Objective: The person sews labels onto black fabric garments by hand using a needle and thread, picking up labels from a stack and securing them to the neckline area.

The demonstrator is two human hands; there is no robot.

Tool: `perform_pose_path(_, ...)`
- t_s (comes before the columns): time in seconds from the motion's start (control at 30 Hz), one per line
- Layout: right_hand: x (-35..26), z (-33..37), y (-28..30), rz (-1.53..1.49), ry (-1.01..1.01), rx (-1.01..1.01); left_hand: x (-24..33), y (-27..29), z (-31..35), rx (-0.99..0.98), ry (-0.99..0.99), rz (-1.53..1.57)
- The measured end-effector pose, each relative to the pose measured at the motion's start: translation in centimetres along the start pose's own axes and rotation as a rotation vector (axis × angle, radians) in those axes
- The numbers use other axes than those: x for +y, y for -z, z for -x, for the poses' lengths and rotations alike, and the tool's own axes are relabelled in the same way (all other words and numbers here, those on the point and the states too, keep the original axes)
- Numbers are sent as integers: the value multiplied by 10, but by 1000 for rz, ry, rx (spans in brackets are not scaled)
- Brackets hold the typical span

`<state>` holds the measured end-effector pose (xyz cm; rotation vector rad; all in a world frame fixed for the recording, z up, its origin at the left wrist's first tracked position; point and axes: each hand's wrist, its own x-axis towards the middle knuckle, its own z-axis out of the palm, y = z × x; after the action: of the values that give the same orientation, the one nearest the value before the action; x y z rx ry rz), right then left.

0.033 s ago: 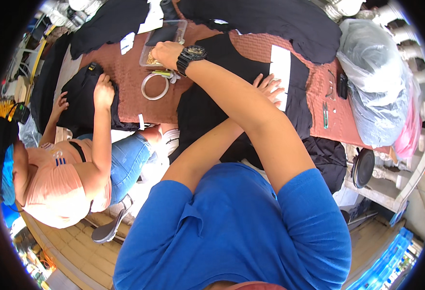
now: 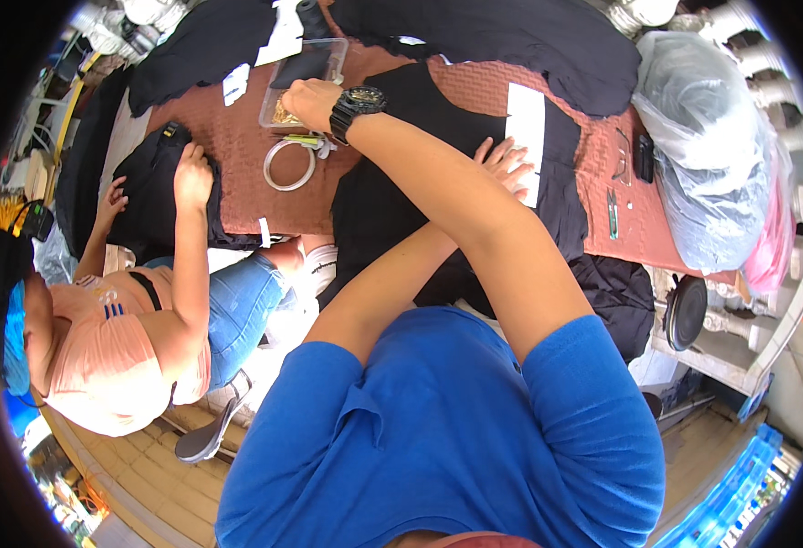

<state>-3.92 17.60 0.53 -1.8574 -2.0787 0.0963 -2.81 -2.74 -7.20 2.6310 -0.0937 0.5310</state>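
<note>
My forearms cross over the table, the right one on top. With its fingers spread, my left hand (image 2: 505, 167) lies flat on the edge of a white paper strip (image 2: 525, 110) and the black fabric (image 2: 411, 105) beneath it. My right hand (image 2: 313, 102), with a black watch at the wrist, is at a clear plastic box (image 2: 341, 57). Its fingers are bent together above small gold-coloured pieces (image 2: 281, 113); whatever they pinch is hidden. Just below the box sits a pale ring-shaped coil (image 2: 268, 166) with a yellow-green tool (image 2: 305, 141) beside it.
At left, a seated person (image 2: 100, 365) handles black cloth (image 2: 150, 205). Green-handled snips (image 2: 612, 217), eyeglasses (image 2: 623, 151) and a black case (image 2: 644, 160) lie at right. A large plastic-wrapped bundle (image 2: 703, 146) borders the table's right side. More black fabric (image 2: 511, 46) covers the far edge.
</note>
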Motion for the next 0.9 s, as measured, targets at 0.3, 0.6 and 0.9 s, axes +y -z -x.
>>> perform_pose_path(0.3, 11, -2, -3, -2, -39, 144, 2, 0, -2, -27, 8, 20)
perform_pose_path(0.6, 14, 87, 50, -967, -154, 523, -11, -30, 0, 186, -40, 59)
perform_pose_path(0.9, 53, 277, 104, -1239, -603, 583, 9, 5, -6, -8, 46, -123)
